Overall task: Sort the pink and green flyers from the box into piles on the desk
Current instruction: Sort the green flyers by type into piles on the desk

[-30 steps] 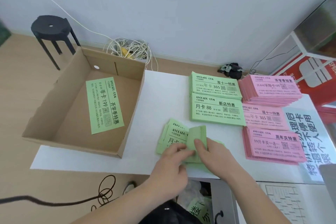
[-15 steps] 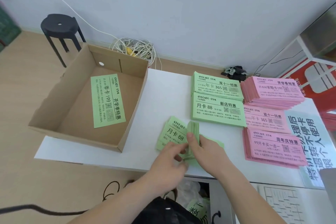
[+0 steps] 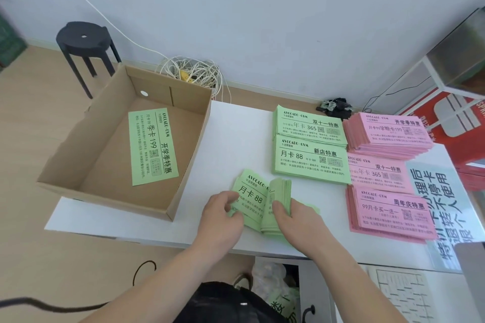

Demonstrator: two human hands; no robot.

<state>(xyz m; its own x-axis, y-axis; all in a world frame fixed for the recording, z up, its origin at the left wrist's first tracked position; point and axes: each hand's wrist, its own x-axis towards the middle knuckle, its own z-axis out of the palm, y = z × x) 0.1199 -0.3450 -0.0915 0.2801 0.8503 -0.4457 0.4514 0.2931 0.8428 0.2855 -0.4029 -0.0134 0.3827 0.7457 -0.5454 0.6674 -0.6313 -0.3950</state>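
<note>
Cardboard box [image 3: 78,144] overhangs the left edge of the desk [image 3: 236,139]; one green flyer [image 3: 153,147] lies flat on its floor. Right of the box, past a bare strip of desk, the left hand [image 3: 223,215] curls its fingers on the left edge of the loose green stack [image 3: 252,195] near the front edge. The right hand [image 3: 301,220], thumb on top, pinches a bundle of that stack bent upward. Farther right of the box: two green piles [image 3: 309,162], then three pink piles [image 3: 391,212], edges touching.
</note>
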